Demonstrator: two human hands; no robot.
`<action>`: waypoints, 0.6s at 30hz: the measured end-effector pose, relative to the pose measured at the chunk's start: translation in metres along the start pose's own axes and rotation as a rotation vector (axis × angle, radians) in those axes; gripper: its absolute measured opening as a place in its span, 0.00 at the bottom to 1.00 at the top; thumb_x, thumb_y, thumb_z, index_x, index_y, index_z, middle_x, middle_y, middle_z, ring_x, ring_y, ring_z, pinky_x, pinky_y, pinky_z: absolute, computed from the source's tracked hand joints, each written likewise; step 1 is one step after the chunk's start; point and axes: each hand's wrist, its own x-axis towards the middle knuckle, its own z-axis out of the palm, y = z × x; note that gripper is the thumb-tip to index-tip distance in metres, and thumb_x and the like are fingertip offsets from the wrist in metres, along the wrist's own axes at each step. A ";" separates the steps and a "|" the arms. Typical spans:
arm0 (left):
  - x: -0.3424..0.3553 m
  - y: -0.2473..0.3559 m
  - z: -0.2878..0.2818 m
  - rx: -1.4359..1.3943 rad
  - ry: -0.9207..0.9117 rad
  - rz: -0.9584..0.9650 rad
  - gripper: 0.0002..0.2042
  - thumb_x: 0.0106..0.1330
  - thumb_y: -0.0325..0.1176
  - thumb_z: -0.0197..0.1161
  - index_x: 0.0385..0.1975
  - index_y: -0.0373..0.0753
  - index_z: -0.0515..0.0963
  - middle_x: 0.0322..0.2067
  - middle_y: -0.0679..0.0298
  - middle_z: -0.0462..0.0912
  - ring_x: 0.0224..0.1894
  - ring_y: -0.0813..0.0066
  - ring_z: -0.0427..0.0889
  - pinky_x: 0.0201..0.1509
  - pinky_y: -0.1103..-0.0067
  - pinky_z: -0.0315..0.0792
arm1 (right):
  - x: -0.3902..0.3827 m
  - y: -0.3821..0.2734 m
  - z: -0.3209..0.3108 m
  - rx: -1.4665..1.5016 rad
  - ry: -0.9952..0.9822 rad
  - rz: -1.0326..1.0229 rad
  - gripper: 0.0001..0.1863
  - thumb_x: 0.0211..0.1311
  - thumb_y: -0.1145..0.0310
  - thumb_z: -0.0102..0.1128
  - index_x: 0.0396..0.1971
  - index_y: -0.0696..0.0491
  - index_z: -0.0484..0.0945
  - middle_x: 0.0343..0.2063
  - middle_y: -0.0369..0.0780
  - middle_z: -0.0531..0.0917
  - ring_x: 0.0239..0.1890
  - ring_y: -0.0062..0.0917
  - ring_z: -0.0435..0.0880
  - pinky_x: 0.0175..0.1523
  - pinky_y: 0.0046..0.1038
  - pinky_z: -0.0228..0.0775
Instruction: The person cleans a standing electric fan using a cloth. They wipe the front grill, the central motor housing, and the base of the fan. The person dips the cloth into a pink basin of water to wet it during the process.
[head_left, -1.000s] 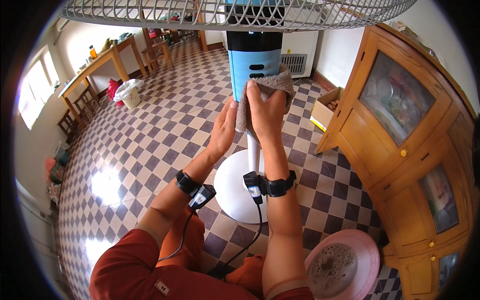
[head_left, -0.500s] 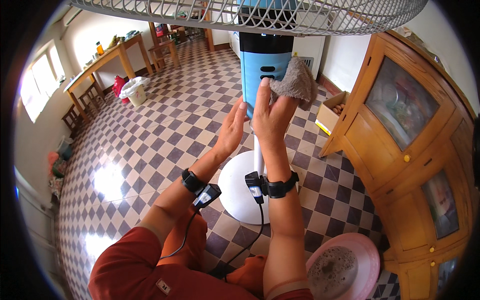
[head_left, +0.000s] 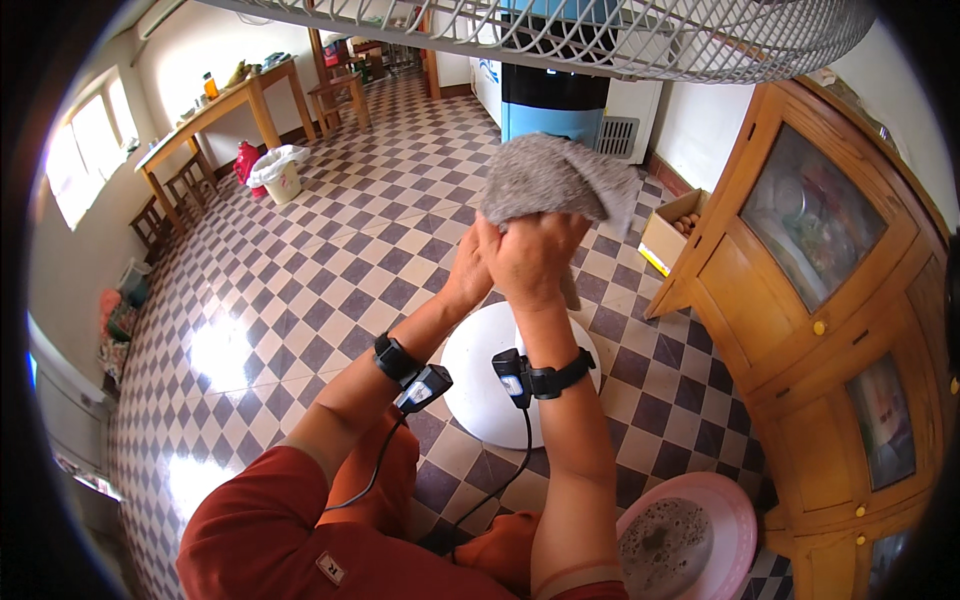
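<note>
A grey-brown cloth (head_left: 545, 175) is bunched in my right hand (head_left: 530, 255), raised in front of the fan's blue and black body (head_left: 550, 119), covering most of its lower part. My left hand (head_left: 467, 265) is just left of my right one, its fingertips hidden behind that hand and the cloth. Overhead is the fan's wire guard (head_left: 730, 45). Below my hands the fan's round white base (head_left: 475, 380) stands on the floor. Black straps with small cabled devices are on both my forearms.
Checkered floor (head_left: 300, 270); wooden cabinet (head_left: 720, 280) at right; box of round brown items (head_left: 657, 240) beside it; pink basin of murky water (head_left: 735, 525) at lower right; white appliance (head_left: 630, 130) behind the fan; table (head_left: 265, 115), white bucket (head_left: 285, 185) and red container (head_left: 245, 160) at upper left.
The cloth has moved from the right side of the blue panel to spread across its front, hiding the buttons. The view has shifted, with the scene sitting slightly lower and rightward.
</note>
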 end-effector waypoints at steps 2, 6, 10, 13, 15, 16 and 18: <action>0.001 -0.003 0.002 0.016 -0.006 0.015 0.24 0.72 0.44 0.46 0.62 0.36 0.60 0.55 0.57 0.70 0.54 0.70 0.70 0.57 0.75 0.64 | -0.013 -0.001 0.006 -0.030 -0.073 -0.024 0.22 0.49 0.57 0.63 0.42 0.56 0.81 0.47 0.50 0.77 0.56 0.49 0.67 0.62 0.55 0.48; 0.005 -0.008 0.005 -0.050 0.038 0.012 0.24 0.72 0.45 0.46 0.61 0.36 0.61 0.54 0.57 0.70 0.54 0.69 0.70 0.58 0.74 0.64 | 0.002 -0.012 -0.001 -0.021 -0.019 -0.089 0.20 0.52 0.56 0.61 0.35 0.58 0.82 0.38 0.48 0.81 0.46 0.45 0.77 0.59 0.46 0.59; 0.008 -0.015 0.001 -0.076 0.062 0.004 0.24 0.72 0.46 0.45 0.60 0.36 0.62 0.54 0.57 0.70 0.54 0.69 0.70 0.58 0.73 0.64 | 0.029 -0.027 0.013 0.041 -0.371 0.168 0.19 0.58 0.54 0.55 0.23 0.56 0.81 0.25 0.48 0.80 0.37 0.42 0.79 0.48 0.43 0.65; 0.010 -0.019 0.001 -0.086 0.066 -0.006 0.24 0.72 0.47 0.45 0.59 0.35 0.62 0.53 0.57 0.70 0.54 0.69 0.69 0.58 0.73 0.63 | 0.044 -0.027 0.023 0.014 -0.215 0.103 0.20 0.60 0.54 0.53 0.31 0.58 0.81 0.30 0.49 0.81 0.41 0.44 0.78 0.52 0.45 0.63; 0.010 -0.023 0.003 -0.100 0.070 -0.007 0.24 0.72 0.47 0.45 0.58 0.35 0.62 0.53 0.57 0.70 0.54 0.68 0.69 0.58 0.73 0.63 | 0.025 -0.026 0.018 -0.051 -0.219 0.060 0.22 0.60 0.54 0.53 0.39 0.59 0.79 0.40 0.50 0.79 0.47 0.46 0.76 0.56 0.45 0.61; 0.009 -0.025 0.003 -0.112 0.075 -0.013 0.24 0.72 0.48 0.45 0.58 0.35 0.62 0.53 0.57 0.70 0.54 0.68 0.69 0.58 0.73 0.63 | 0.020 -0.022 0.018 -0.077 -0.205 0.036 0.23 0.60 0.54 0.53 0.42 0.60 0.78 0.43 0.50 0.78 0.49 0.46 0.75 0.58 0.45 0.59; 0.008 -0.028 0.000 -0.129 0.086 -0.023 0.24 0.71 0.48 0.45 0.57 0.35 0.63 0.53 0.57 0.70 0.54 0.68 0.69 0.58 0.72 0.63 | 0.021 -0.019 0.015 -0.112 -0.150 -0.013 0.25 0.60 0.54 0.53 0.47 0.61 0.76 0.48 0.51 0.76 0.52 0.47 0.73 0.60 0.45 0.58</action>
